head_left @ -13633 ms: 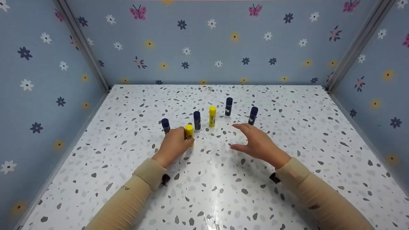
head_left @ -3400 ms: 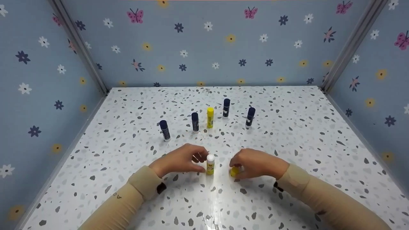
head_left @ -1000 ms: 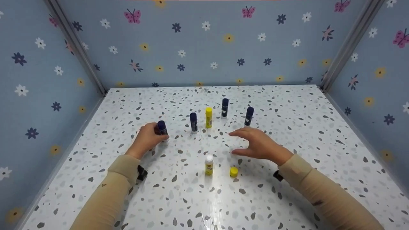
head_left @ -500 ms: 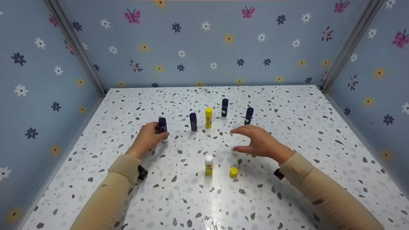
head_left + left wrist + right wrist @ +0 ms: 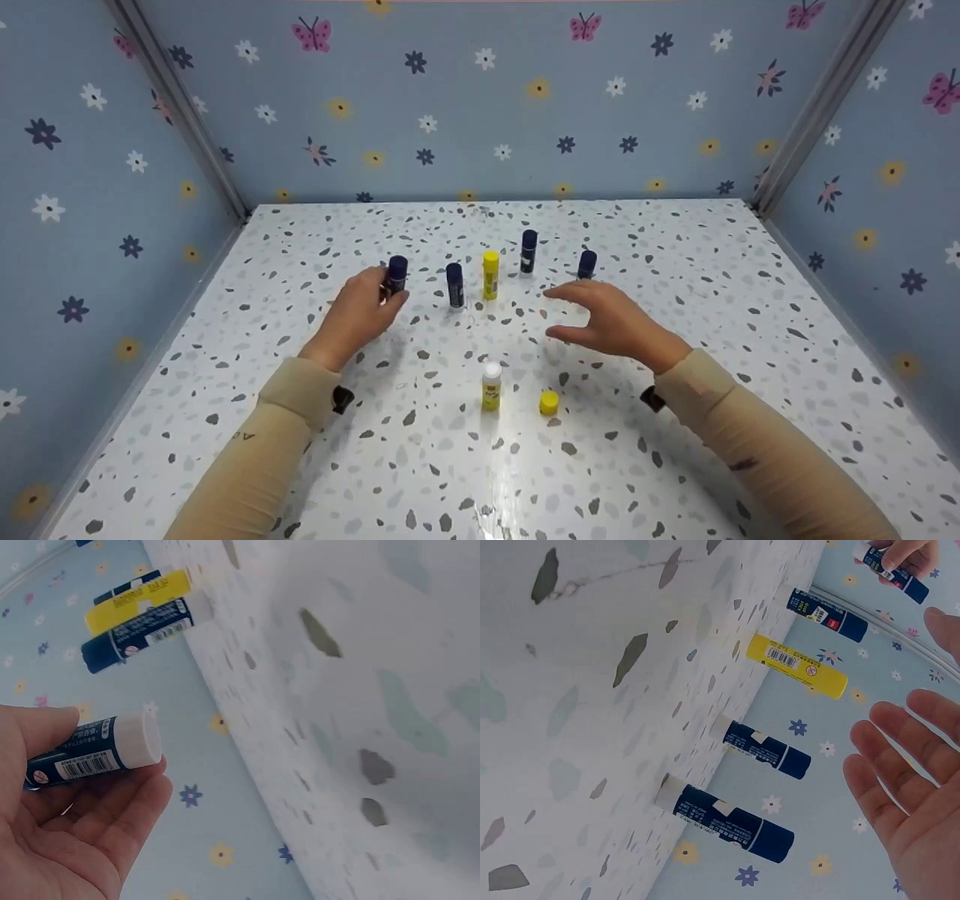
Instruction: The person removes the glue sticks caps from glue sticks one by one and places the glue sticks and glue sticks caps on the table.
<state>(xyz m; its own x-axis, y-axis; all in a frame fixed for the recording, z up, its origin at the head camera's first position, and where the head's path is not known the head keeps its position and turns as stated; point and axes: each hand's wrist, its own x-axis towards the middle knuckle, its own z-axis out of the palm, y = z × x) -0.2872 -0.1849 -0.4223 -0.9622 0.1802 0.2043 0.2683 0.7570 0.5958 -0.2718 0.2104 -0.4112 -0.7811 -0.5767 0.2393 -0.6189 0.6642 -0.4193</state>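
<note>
The left hand (image 5: 360,313) pinches a small dark-blue plastic glue stick with a white base (image 5: 94,751), lifted clear of the speckled white tabletop (image 5: 675,247). The right hand (image 5: 611,324) hovers spread and empty. The stick looks light, rigid and smooth; a mid-barrel grip seems safest.

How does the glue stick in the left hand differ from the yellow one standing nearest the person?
The blue glue stick is capped, gripped by the left hand and lifted off the table. The open yellow glue stick stands free and uncapped, white top showing, its yellow cap beside it. Both are upright.
</note>
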